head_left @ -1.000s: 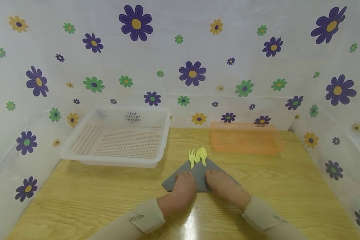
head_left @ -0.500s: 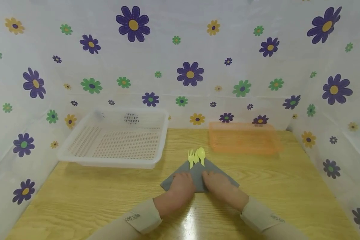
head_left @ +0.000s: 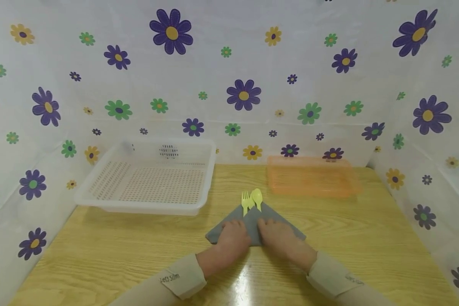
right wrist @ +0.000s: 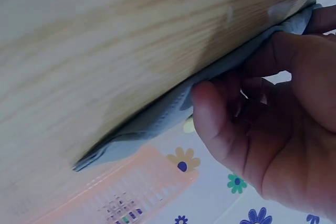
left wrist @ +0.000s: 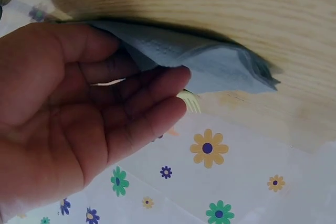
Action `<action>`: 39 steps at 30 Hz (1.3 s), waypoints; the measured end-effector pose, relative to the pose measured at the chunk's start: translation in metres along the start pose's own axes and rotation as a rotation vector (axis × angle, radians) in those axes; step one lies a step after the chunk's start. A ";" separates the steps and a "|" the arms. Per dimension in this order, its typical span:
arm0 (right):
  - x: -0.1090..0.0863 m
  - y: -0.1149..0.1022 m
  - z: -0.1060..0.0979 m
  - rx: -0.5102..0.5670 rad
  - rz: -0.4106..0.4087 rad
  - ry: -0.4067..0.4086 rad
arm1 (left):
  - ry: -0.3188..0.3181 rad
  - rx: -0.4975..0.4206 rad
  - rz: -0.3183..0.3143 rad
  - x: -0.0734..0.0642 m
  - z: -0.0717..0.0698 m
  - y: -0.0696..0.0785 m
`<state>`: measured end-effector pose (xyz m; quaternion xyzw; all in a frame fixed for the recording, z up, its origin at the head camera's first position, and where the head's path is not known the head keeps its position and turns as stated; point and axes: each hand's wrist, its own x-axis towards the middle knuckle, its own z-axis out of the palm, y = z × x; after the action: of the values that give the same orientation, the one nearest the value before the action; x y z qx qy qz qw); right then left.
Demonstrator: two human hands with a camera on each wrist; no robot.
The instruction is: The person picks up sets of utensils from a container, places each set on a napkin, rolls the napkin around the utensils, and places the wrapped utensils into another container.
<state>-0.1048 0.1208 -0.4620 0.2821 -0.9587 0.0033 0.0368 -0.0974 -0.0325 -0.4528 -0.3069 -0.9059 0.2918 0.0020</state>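
A grey napkin (head_left: 254, 225), folded into a broad triangular shape, lies on the table with its folded layers showing in the left wrist view. From its top poke a yellow-green plastic fork (head_left: 245, 200) and a matching spoon (head_left: 257, 196). Between them a third yellow-green piece (head_left: 251, 202) is partly hidden, its kind unclear. My left hand (head_left: 234, 239) pinches the napkin's lower edge left of its middle, thumb against the cloth. On the other side my right hand (head_left: 282, 240) holds the same edge with curled fingers. The cutlery handles are hidden inside the napkin.
A white perforated basket (head_left: 153, 208) stands at the back left. At the back right is a shallow orange basket (head_left: 313, 190). Flower-printed sheeting (head_left: 214, 72) encloses the wooden table (head_left: 367, 255) at the back and both sides.
Both hands stay at the napkin; the right has shifted very slightly left toward its middle. Napkin, cutlery and baskets look unmoved.
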 end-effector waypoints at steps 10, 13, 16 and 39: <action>0.000 0.002 0.005 0.001 -0.042 0.055 | 0.051 0.073 -0.067 -0.002 -0.004 0.007; 0.002 0.011 0.014 0.072 -0.067 0.074 | 0.056 0.079 -0.064 -0.002 -0.004 0.007; 0.003 0.014 0.015 0.149 -0.071 0.035 | 0.051 0.088 -0.056 -0.005 -0.001 0.008; 0.017 0.022 -0.006 0.316 0.051 -0.301 | 0.233 -0.077 0.041 0.007 0.007 -0.016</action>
<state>-0.1304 0.1298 -0.4540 0.2575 -0.9478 0.1121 -0.1513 -0.1131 -0.0427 -0.4511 -0.3573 -0.9035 0.2192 0.0896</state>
